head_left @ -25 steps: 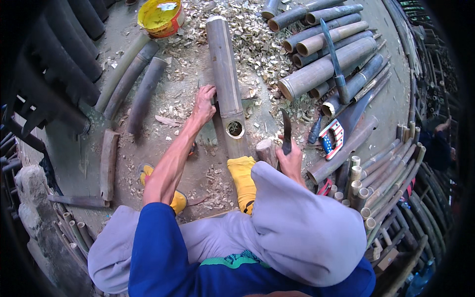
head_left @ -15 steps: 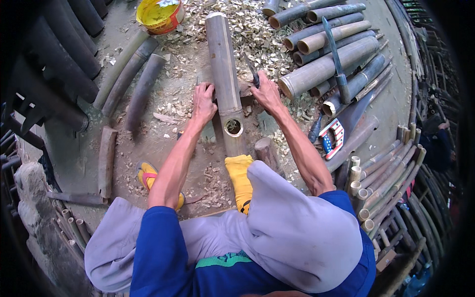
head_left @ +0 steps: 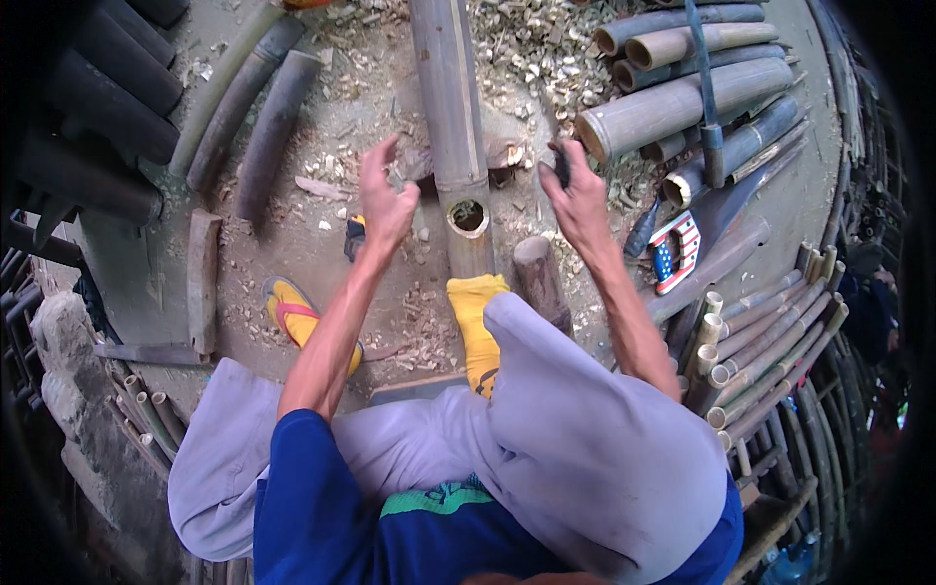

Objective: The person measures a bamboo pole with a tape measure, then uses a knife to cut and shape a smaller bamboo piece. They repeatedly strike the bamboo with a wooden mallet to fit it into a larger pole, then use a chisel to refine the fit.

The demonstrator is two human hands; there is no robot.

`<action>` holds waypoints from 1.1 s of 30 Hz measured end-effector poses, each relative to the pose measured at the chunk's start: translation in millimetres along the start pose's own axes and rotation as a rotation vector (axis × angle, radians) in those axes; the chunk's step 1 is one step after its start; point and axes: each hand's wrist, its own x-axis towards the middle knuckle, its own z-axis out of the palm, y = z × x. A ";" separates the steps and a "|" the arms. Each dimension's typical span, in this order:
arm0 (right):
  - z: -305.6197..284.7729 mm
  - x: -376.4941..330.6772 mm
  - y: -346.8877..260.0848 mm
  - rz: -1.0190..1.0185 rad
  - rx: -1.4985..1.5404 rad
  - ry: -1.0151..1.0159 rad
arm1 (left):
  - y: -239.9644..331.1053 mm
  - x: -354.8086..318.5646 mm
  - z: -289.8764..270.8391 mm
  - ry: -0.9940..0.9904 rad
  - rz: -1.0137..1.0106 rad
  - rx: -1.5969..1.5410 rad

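A thick grey bamboo tube (head_left: 450,107) lies lengthwise in front of me, with a round hole (head_left: 468,216) cut through its near part. My foot in a yellow sock (head_left: 476,317) rests against its near end. Left of the tube, my left hand (head_left: 388,200) hangs in the air, thumb and fingers apart and nothing in it. On the other side, my right hand (head_left: 577,190) is closed round the dark handle of a knife (head_left: 562,168); the blade is hard to make out. Neither hand touches the tube.
Bamboo lengths (head_left: 697,93) are stacked at the far right, near a saw with a patterned handle (head_left: 675,252). A wooden stump (head_left: 541,278) stands right of my foot. Curved bamboo pieces (head_left: 276,136) lie at left. A small black-and-yellow object (head_left: 355,237) lies below my left hand. Shavings (head_left: 531,58) cover the ground.
My left hand has come off the tube's side and opened. My right hand has moved right, away from the tube, with the knife. The view has shifted, so the bucket is almost out of sight.
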 end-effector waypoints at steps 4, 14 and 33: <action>-49.2 -36.3 -37.1 0.222 -0.062 -0.515 | 32.4 -72.4 -10.0 -0.488 -0.513 -0.706; -56.4 3.0 -3.4 -0.802 -0.839 -0.871 | 84.4 -98.2 94.9 -0.274 -1.004 -1.853; 13.1 -118.0 -24.6 0.258 -0.032 -0.502 | 76.4 -59.9 40.5 -0.830 -1.134 -0.316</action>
